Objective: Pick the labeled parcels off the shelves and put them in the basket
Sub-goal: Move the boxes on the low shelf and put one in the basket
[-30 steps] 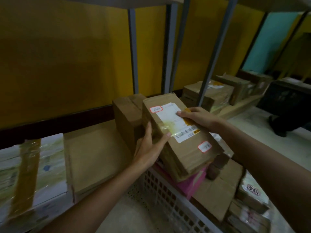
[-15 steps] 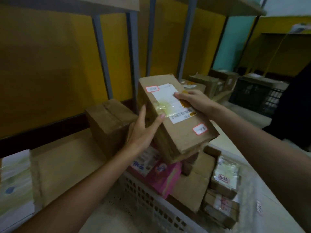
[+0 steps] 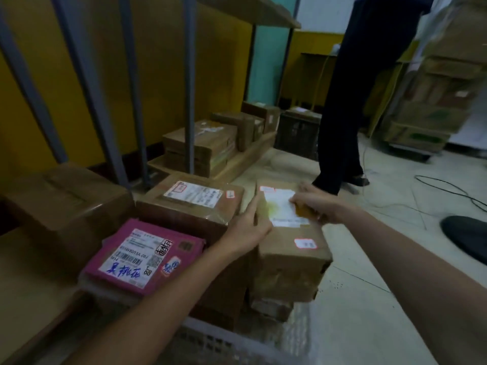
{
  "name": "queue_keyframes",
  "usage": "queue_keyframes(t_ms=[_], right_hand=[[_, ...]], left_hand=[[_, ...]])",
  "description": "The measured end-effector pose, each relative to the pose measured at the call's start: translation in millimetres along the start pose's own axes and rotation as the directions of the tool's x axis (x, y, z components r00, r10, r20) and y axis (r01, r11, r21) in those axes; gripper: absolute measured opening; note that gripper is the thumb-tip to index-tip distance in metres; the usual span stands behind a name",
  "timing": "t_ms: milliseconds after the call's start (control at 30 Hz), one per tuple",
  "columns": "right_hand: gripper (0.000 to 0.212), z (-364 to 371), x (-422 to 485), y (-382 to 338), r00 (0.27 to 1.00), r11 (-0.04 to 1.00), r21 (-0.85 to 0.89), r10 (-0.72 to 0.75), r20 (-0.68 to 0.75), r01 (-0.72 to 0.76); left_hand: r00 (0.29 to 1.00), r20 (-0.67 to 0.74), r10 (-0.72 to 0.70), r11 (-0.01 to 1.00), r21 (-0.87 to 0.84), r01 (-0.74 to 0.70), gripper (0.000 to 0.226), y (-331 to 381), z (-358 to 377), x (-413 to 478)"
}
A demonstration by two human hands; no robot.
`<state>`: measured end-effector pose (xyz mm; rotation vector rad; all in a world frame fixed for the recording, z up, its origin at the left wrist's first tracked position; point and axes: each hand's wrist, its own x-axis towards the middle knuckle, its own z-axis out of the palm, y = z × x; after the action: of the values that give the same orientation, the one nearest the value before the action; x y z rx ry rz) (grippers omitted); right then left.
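A brown cardboard parcel (image 3: 291, 248) with a white shipping label and small red-edged stickers lies on top of other parcels in the white plastic basket (image 3: 210, 346). My left hand (image 3: 246, 229) holds its left edge, fingers along the side. My right hand (image 3: 315, 205) rests on the label at its far right corner, fingers curled over the edge. A pink labeled parcel (image 3: 143, 256) and a brown labeled box (image 3: 195, 204) lie to the left in the basket.
Low wooden shelves (image 3: 237, 159) along the yellow wall carry more brown boxes (image 3: 203, 146) between grey posts (image 3: 188, 83). A plain brown box (image 3: 66, 204) stands at the left. A person in dark trousers (image 3: 350, 101) stands ahead. Cables cross the tiled floor at the right.
The parcel has come down from chest height onto the pile in the basket, both hands still on it. My view has swung right and down, and a standing person is now in sight.
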<state>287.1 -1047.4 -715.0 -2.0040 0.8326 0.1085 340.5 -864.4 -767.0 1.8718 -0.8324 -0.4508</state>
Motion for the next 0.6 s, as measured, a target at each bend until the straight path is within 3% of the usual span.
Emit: queue_keyframes(t_ms=[100,200,300,367,433,533,600], right_hand=[[0.062,28.6,13.2,19.2,0.981,0.992,0.083,0.081,0.176,-0.097],[0.063,51.6,28.9,25.1,0.994,0.990,0.130,0.046,0.096,-0.059],[0.061,54.9,37.1,21.7,0.998,0.989,0.139,0.041,0.044,-0.047],[0.060,56.4,38.7,18.1,0.998,0.986,0.159,0.052,0.019,-0.054],[0.059,60.0,40.7,15.9,0.997,0.986,0.149,0.076,0.000,-0.075],[0.058,65.5,36.3,8.5,0.996,0.996,-0.003,0.091,0.000,-0.091],[0.060,65.5,33.9,2.8,0.998,0.940,-0.339,0.021,-0.062,-0.041]], left_hand=[[0.998,0.043,-0.047,0.987,0.158,0.039,0.066,-26.9,-8.1,-9.1],[0.998,0.057,-0.039,0.927,0.375,0.015,0.048,-39.9,-14.2,-15.4],[0.997,-0.013,0.077,0.780,0.624,-0.052,0.038,-42.6,-4.4,-18.4],[0.968,-0.006,0.251,0.680,0.713,-0.172,0.049,-42.6,2.9,-21.1],[0.943,0.168,0.288,0.667,0.671,-0.323,0.072,-46.6,5.4,-24.6],[0.912,0.358,0.200,0.671,0.628,-0.394,0.092,-57.6,2.8,-29.7],[0.914,0.354,0.198,0.663,0.638,-0.391,0.096,-61.2,1.9,-32.0]])
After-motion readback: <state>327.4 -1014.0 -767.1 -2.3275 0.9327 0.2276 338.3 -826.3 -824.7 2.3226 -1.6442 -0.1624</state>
